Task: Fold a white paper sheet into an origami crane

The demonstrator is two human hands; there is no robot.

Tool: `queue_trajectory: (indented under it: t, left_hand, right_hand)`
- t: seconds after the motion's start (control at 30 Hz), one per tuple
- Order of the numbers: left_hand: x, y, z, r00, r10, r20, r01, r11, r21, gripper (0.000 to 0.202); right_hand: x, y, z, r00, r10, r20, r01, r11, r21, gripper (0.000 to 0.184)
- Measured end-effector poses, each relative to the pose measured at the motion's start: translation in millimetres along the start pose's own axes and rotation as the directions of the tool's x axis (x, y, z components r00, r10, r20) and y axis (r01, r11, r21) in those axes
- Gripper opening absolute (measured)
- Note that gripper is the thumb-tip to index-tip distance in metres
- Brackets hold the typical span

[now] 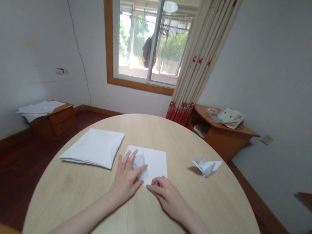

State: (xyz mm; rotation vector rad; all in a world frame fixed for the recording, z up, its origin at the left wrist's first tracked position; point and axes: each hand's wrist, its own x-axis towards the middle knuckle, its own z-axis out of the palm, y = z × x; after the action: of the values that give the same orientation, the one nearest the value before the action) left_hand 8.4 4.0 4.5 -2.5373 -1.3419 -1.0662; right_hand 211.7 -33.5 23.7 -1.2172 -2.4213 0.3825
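Observation:
A small piece of folded white paper (139,161) lies on a flat white sheet (158,160) at the middle of the table. My left hand (128,171) rests over its left side, fingers spread, with the index finger and thumb touching the paper. At the near edge of the sheet my right hand (163,192) is closed, thumb and index finger pinched at the folded paper's lower corner. The fingers partly cover that corner. To the right stands a folded paper crane (206,167), apart from both hands.
A stack of white paper (93,147) lies left of my hands on the round wooden table (144,227). Beyond the table are a low drawer cabinet (62,118) at left, a window, a curtain (199,62) and a corner cabinet (223,139) bearing a cloth bag (231,117).

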Motion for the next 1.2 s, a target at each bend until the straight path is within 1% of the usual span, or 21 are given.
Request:
queue_trajectory:
  t: [0.23, 0.4, 0.53, 0.7, 0.87, 0.97, 1.07, 1.13, 1.2]
  left_hand:
    - [0.8, 0.3, -0.1, 1.0, 0.0, 0.0, 0.0, 1.0, -0.004, 0.051]
    - [1.9, 1.0, 0.4, 1.0, -0.002, 0.006, 0.002, 1.0, -0.008, 0.051]
    - [1.6, 0.5, 0.9, 1.0, -0.002, 0.003, 0.002, 1.0, -0.008, 0.052]
    - [1.1, -0.3, 0.6, 1.0, -0.01, 0.007, 0.01, 1.0, 0.007, 0.052]
    - [1.3, -1.0, 1.0, 1.0, -0.012, 0.005, 0.012, 1.0, 0.012, 0.053]
    - [1.1, -1.1, 1.7, 1.0, -0.012, 0.009, 0.012, 1.0, 0.009, 0.053]
    - [1.1, -1.0, 2.3, 1.0, -0.014, 0.017, 0.014, 1.0, 0.004, 0.053]
    - [1.2, -0.8, 2.6, 1.0, -0.016, 0.015, 0.016, 1.0, 0.001, 0.052]
    - [1.4, -0.8, 2.9, 1.0, -0.015, 0.009, 0.015, 1.0, -0.001, 0.052]
  right_hand:
    - [1.2, -2.3, 0.5, 0.998, -0.02, 0.058, 0.029, 0.989, -0.143, 0.046]
    - [0.4, 3.9, -2.9, 0.994, -0.009, 0.111, 0.022, 0.993, -0.118, 0.046]
    - [-1.4, 12.2, -7.9, 0.987, 0.02, 0.161, -0.003, 0.995, -0.103, 0.058]
    - [-5.6, 20.9, -13.4, 0.98, 0.049, 0.194, -0.036, 0.997, -0.073, 0.05]
    - [-11.2, 23.7, -17.9, 0.973, 0.082, 0.215, -0.083, 0.997, -0.005, 0.043]
    - [-11.4, 23.6, -17.9, 0.977, 0.1, 0.191, -0.116, 0.99, 0.074, 0.036]
    - [-9.2, 22.6, -16.7, 0.984, 0.128, 0.121, -0.144, 0.979, 0.142, 0.038]
    - [-7.3, 21.2, -15.8, 0.99, 0.125, 0.072, -0.135, 0.978, 0.158, 0.039]
    - [-5.6, 19.3, -14.4, 0.994, 0.109, 0.032, -0.112, 0.983, 0.145, 0.033]
